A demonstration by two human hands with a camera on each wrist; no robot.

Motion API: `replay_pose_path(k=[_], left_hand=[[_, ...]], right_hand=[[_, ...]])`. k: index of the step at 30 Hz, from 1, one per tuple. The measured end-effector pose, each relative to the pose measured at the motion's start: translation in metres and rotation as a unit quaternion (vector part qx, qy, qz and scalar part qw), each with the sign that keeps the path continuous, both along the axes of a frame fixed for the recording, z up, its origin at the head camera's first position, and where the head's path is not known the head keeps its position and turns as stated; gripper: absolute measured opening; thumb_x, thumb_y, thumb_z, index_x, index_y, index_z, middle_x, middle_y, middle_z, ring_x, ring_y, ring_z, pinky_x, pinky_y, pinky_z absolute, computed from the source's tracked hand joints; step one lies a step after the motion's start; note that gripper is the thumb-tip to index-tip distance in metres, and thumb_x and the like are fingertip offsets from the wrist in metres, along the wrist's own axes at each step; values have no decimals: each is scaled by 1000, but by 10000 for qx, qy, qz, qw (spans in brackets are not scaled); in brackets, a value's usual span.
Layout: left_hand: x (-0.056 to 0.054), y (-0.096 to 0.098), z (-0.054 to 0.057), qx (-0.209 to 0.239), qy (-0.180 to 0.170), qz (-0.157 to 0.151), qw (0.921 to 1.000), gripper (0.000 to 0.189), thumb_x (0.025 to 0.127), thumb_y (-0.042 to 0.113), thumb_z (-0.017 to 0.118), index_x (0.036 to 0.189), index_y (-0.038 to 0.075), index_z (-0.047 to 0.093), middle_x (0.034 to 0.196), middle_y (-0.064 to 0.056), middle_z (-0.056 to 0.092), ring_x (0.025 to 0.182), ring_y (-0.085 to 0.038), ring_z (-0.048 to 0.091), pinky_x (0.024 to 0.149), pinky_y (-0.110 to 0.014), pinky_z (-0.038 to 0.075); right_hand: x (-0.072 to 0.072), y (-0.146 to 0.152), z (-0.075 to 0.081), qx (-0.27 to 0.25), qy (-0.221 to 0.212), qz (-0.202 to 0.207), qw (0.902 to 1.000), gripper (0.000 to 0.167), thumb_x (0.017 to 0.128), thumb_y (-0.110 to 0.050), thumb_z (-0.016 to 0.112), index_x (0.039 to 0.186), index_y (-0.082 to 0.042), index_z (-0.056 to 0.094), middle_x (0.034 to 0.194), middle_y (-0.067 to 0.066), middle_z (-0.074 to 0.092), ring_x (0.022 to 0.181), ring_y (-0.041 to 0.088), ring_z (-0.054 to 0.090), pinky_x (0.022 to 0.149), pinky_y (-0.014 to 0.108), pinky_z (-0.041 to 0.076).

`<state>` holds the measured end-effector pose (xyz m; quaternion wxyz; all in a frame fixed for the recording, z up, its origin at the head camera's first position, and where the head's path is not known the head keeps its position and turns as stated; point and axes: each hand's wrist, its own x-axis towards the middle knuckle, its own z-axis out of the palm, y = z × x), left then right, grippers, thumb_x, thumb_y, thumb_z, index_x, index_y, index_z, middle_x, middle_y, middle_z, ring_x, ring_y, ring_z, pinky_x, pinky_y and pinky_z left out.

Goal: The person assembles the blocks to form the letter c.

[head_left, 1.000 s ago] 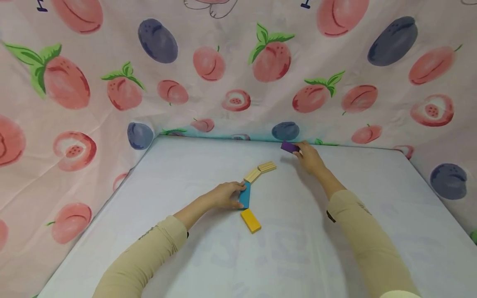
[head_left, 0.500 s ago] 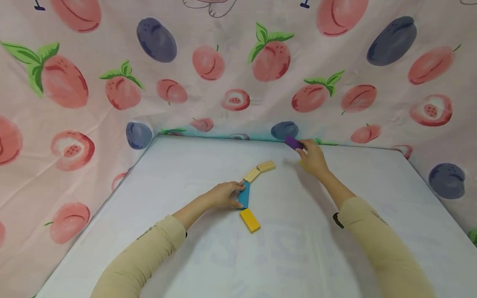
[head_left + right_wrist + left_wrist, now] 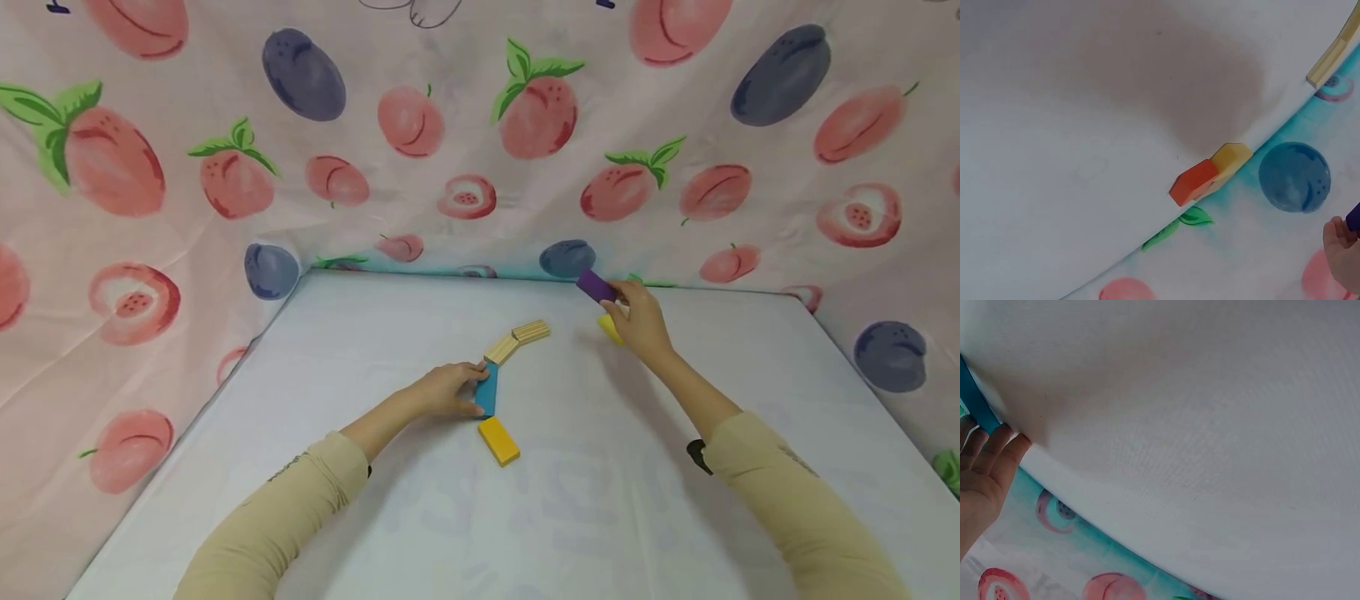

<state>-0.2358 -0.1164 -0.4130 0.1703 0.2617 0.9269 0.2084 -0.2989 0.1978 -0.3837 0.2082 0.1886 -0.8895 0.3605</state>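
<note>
My left hand (image 3: 448, 390) holds a blue wooden block (image 3: 487, 392) by its two ends, thumb at the near end and fingers at the far end. The block lies on the white surface; in the left wrist view only part of the blue block (image 3: 975, 400) shows beside the fingers. My right hand (image 3: 641, 321) pinches a purple block (image 3: 596, 286) between thumb and fingers, raised above the surface. Under that hand lies a yellow block (image 3: 611, 329), partly hidden. In the right wrist view an orange-red block (image 3: 1194, 182) touches this yellow block.
Two plain wood blocks, the nearer one (image 3: 501, 349) and the farther one (image 3: 531, 332), continue in a curve from the blue block's far end. Another yellow block (image 3: 498, 442) lies at its near end. A fruit-print cloth (image 3: 465, 150) rises behind the white surface (image 3: 570, 517).
My right hand has moved slightly right with the purple block, which is now tilted more. The yellow block under it has come into view. My left hand stays on the blue block.
</note>
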Motion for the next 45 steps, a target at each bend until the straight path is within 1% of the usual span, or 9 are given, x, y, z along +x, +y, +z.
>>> replay_pose_path(k=[12, 15, 16, 20, 22, 25, 27, 39, 45], left_hand=[[3, -2, -1, -14, -13, -118, 9999, 64, 85, 25, 71, 137, 0, 45, 149, -13, 37, 138, -32, 34, 114, -46, 30], [3, -3, -3, -21, 7, -115, 9999, 64, 84, 25, 71, 137, 0, 46, 149, -13, 37, 139, -32, 34, 114, -46, 29], [3, -3, -3, -11, 7, -100, 9999, 64, 84, 25, 71, 137, 0, 46, 149, -12, 37, 139, -32, 34, 115, -46, 29], [3, -3, -5, -24, 25, -50, 10000, 64, 84, 26, 71, 137, 1, 46, 149, -11, 37, 139, -31, 34, 115, -45, 29], [3, -3, -5, -26, 20, -25, 10000, 64, 84, 26, 71, 137, 1, 46, 149, -11, 37, 139, -30, 34, 115, -44, 29], [3, -3, -4, -12, 12, -10, 10000, 64, 84, 26, 71, 137, 1, 46, 150, -11, 37, 139, -31, 34, 115, -44, 29], [3, -3, -2, 4, 11, -19, 10000, 64, 85, 26, 71, 137, 1, 46, 150, -11, 37, 139, -31, 34, 114, -45, 30], [3, -3, 4, 7, 117, -136, 9998, 64, 85, 26, 70, 138, 0, 45, 150, -13, 37, 138, -32, 34, 114, -46, 31], [3, -3, 2, 85, 116, -162, 9998, 64, 85, 25, 71, 137, -2, 45, 149, -14, 37, 138, -33, 34, 114, -46, 30]], right_hand=[[37, -4, 10, -390, 355, -95, 9986, 36, 89, -3, 61, 119, 15, 54, 109, 31, 56, 98, 41, 56, 90, 52, 49], [45, -6, 13, -443, 511, -119, 9976, 35, 87, -3, 64, 117, 13, 56, 110, 29, 57, 98, 38, 58, 89, 47, 50], [48, -6, 14, -474, 573, -107, 9972, 35, 86, -3, 65, 117, 12, 57, 109, 28, 58, 96, 37, 58, 89, 39, 52], [59, -9, 16, -793, 832, 94, 9933, 32, 83, 1, 68, 112, 12, 60, 104, 25, 60, 88, 20, 58, 83, 8, 48], [65, -11, 17, -967, 917, 213, 9908, 31, 81, 3, 69, 110, 12, 61, 101, 25, 61, 86, 8, 56, 81, -1, 42], [75, -13, 18, -1138, 971, 332, 9882, 31, 80, 6, 69, 109, 11, 62, 100, 23, 62, 87, -7, 53, 81, 0, 43], [82, -14, 20, -1180, 982, 394, 9874, 33, 79, 7, 69, 111, 9, 63, 101, 22, 63, 90, -12, 53, 83, 1, 44], [118, -11, 20, -800, 926, 578, 9908, 38, 71, 11, 74, 108, 8, 64, 99, 18, 64, 96, -11, 53, 89, 3, 43], [129, -11, 10, -371, 773, 740, 9936, 39, 70, 7, 76, 108, 2, 66, 100, 12, 67, 91, 5, 61, 87, 1, 42]])
